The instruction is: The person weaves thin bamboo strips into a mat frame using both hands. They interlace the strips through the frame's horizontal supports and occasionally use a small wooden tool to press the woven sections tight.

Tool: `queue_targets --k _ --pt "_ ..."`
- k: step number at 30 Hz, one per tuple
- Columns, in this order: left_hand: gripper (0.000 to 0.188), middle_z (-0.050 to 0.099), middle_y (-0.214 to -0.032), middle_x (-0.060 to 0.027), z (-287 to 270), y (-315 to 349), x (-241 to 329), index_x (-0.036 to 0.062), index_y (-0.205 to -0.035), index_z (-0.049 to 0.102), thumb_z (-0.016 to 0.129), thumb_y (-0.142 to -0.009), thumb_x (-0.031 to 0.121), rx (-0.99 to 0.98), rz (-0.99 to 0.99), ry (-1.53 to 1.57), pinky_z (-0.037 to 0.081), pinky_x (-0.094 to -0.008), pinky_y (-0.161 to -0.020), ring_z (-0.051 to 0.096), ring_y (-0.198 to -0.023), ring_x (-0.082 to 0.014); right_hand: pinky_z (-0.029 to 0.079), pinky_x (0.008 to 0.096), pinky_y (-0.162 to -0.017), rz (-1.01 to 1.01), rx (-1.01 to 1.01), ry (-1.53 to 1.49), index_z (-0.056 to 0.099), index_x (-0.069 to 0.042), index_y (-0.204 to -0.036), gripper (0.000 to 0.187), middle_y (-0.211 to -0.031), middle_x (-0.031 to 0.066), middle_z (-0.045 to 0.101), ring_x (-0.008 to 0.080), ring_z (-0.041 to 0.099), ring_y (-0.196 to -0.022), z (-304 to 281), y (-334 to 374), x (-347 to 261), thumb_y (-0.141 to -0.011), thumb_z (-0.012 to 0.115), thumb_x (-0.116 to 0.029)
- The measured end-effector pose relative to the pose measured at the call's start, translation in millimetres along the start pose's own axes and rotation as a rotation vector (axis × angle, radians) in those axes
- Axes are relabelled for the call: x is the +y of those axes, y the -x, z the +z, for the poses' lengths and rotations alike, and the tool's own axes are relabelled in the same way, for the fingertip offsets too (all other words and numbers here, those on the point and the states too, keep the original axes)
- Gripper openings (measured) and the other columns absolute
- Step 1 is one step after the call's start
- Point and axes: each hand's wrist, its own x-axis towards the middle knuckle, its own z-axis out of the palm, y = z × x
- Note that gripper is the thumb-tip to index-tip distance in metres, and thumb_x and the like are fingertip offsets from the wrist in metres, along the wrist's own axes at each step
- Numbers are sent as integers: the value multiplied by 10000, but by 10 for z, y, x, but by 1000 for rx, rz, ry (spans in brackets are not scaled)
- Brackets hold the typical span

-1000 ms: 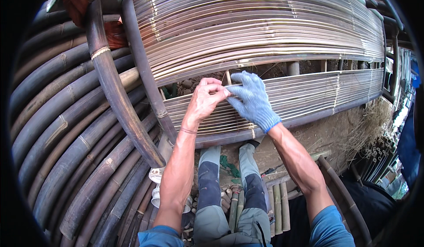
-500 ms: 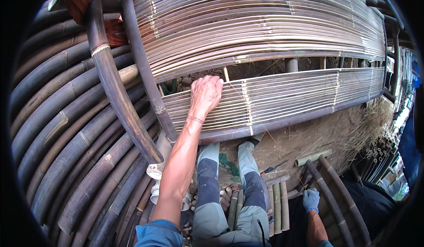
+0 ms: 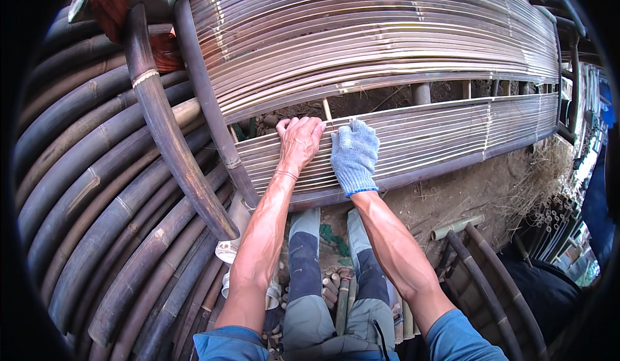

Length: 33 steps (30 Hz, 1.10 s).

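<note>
A panel of narrow bamboo slats point(image 3: 439, 132) lies across a dark bamboo frame point(image 3: 452, 166) before me. My bare left hand point(image 3: 301, 143) is closed over the panel's far edge, its fingertips curled round the last slat. Close beside it on the right, my right hand point(image 3: 356, 154), in a grey-blue knitted glove, rests on the same slats with its fingers bent together at that edge. A thin dark strand shows between the two hands; what the gloved fingers pinch is hidden. A pale stick point(image 3: 327, 109) spans the gap just beyond.
A wider slatted panel point(image 3: 374, 44) stands past the gap. Thick curved bamboo poles point(image 3: 97, 141) are stacked at left, with an orange-brown cloth point(image 3: 108, 2) above. A bamboo rack point(image 3: 481, 264) stands at lower right, and dry straw point(image 3: 546, 174) lies on the ground.
My gloved right hand has come up from the lower right to the slats, beside my left hand. The left hand stays at the same edge. The view has shifted slightly.
</note>
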Motion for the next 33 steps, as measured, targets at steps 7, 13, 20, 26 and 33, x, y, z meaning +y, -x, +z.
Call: queue_targets --k 7,13,20,26,33 --pt "213 713 -969 -33 -82 -11 28 173 -1092 703 562 -1016 313 -170 -111 53 303 -472 -1012 618 -955 -246 513 490 -867 251 -517 -621 683 18 -993 340 -1016 282 671 428 675 -972 -334 191 220 -981 558 -298" --pt "191 701 -948 -55 -105 -83 19 163 -1054 695 540 -1015 267 -189 -102 108 310 -522 -978 613 -959 -282 498 401 -913 211 -330 -769 714 -3 -940 317 -1096 198 704 347 659 -1049 -573 168 304 -966 586 -291" --pt "190 699 -947 -68 -182 -99 39 143 -988 675 524 -1023 254 -265 -136 113 290 -523 -985 607 -955 -288 514 332 -942 186 -71 -1953 669 79 -929 332 -1137 247 682 217 675 -893 -996 -298 486 -1026 484 -178" --pt "162 711 -971 -43 -129 -58 46 166 -1033 702 561 -1009 242 -140 -102 106 290 -532 -1015 622 -948 -275 555 380 -684 -18 -63 -470 719 -39 -1043 287 -861 138 733 290 704 -721 -813 -390 762 -1025 537 -260" --pt "265 719 -1061 -64 -145 -57 37 138 -1225 634 565 -1009 276 -233 -188 107 267 -572 -1047 623 -1014 -285 530 348 -675 413 -243 -1015 623 -57 -825 260 -743 98 623 248 637 -689 -378 245 937 -997 549 -236"
